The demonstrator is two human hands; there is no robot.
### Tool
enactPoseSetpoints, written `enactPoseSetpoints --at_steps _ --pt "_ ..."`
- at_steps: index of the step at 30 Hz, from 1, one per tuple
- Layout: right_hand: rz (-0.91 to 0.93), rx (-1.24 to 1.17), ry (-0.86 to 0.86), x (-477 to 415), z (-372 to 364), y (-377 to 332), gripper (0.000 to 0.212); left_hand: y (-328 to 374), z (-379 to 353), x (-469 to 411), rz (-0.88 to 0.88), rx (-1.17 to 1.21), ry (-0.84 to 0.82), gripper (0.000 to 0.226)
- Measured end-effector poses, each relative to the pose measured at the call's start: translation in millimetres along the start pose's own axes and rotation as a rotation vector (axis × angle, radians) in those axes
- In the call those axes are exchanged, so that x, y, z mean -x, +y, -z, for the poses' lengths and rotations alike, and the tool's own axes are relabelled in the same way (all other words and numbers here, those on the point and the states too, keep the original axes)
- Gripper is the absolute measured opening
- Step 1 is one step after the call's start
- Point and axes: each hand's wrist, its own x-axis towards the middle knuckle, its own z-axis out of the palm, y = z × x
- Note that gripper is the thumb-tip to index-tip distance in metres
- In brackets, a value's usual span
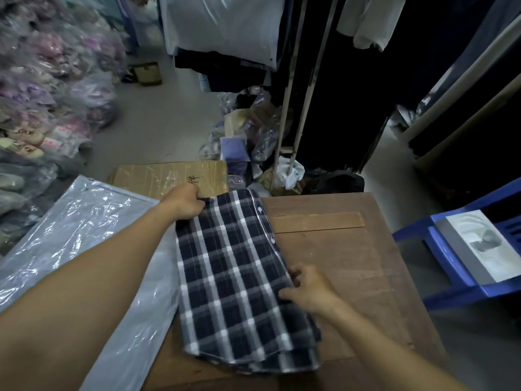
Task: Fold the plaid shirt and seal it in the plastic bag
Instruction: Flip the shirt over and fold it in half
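Shirt is lying on the table, already folded down into a long narrow strip, its left edge overlapping the bag that's spread out flat beside it. Left hand is closed on the far corner of the strip, fingers curled tight around the cloth. Right hand sits at the right edge about midway down, fingers tucked under or against the fold, thumb on top; can't quite tell if it's a real pinch or just pressing, looks like a loose hold. Handling-wise this looks like light, floppy cotton, zero stiffness, so it'll sag and unfold the moment it's lifted from one point. Best bet is probably holding it at two spots along the edges like the person does here, or sliding a flat palm under the stack. The button placket along the right side is the firmest bit, decent place to grab. The bag looks thin, crinkly and slippery, so it'll likely slide around on the wood and needs pinning at its mouth while the shirt goes in.
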Motion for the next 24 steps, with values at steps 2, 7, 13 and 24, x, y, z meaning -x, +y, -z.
enactPoseSetpoints --at_steps 2,7,13,24 --pt "0.0 0.046 0.03 -12 32 -2 0.031 0 10 13 0.061 0.106 -0.094 0.015" --pt "0.08 0.357 0.102 -51 108 -11 0.03 8 2 65 0.144 0.253 -0.471 0.012" --pt "0.106 0.653 0.151 -82 133 -16 0.043 35 -58 98 0.122 0.248 -0.738 0.013" --pt "0.091 0.884 0.182 -90 134 -2 0.038 47 -67 107 0.007 0.22 -0.584 0.035"
